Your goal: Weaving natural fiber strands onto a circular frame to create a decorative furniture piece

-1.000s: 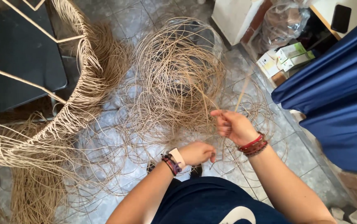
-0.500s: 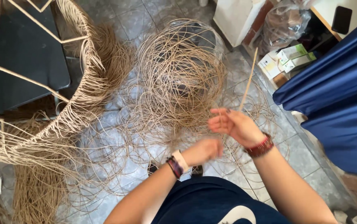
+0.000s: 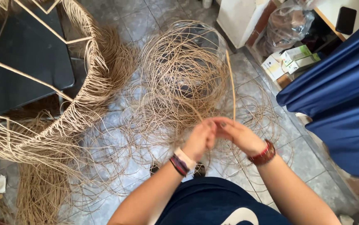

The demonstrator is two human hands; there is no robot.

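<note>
A partly woven wicker frame is seen at the left edge of the tiled floor, with loose fibre ends hanging from its rim. A tangled coil of rattan strands is spread over the middle of the floor. Just below it, the left hand and the right hand are brought together, fingertips touching, both pinched on a single rattan strand that rises upright from the grip. The strand is judged light, springy and smooth, liable to kink if bent sharply; it is best held close to the working end. Small cardboard boxes and a blue cloth are seen at the right edge.
</note>
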